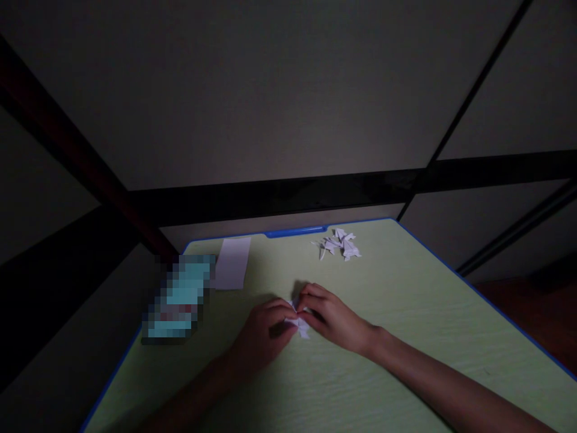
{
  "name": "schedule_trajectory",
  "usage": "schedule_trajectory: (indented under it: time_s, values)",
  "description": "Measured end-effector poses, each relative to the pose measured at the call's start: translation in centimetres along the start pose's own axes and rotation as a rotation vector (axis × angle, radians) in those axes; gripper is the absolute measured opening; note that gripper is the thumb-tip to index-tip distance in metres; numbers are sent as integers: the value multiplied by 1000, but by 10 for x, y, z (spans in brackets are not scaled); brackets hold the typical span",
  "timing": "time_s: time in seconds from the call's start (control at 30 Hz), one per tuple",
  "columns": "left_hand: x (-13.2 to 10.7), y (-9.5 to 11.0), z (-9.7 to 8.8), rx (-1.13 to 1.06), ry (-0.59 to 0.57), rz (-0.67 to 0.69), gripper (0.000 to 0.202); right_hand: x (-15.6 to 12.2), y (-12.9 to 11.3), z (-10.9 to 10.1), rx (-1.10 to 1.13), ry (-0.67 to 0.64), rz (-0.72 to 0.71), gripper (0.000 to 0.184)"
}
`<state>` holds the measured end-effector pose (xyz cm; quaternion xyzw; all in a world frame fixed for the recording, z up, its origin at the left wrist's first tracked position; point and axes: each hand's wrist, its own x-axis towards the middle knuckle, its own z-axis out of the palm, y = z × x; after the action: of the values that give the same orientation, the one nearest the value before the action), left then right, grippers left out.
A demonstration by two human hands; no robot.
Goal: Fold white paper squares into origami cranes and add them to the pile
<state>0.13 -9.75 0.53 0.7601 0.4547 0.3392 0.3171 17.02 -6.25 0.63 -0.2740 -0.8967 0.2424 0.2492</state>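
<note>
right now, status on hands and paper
Left hand, right hand: both pinching folded white paper. Paper partly covered. Other folded paper pieces farther back, out of the way.

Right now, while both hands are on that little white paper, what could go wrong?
The folded white paper is small and pinched between the left hand and right hand, so a hard tug might tear or crumple it. The other folded pieces sit close together near the table's far edge, so a bump could scatter them. The light is dim, so creases may be hard to see.
</note>
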Motion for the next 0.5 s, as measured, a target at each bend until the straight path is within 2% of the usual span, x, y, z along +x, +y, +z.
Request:
schedule_trajectory:
  time_s: [0.23,0.5]
  values:
    - [4,-3,1,-51,26,-121,12,0,1,-5,103,-25,26,9]
    - [6,-3,2,-70,27,-90,14,-1,7,-4,189,-17,53,20]
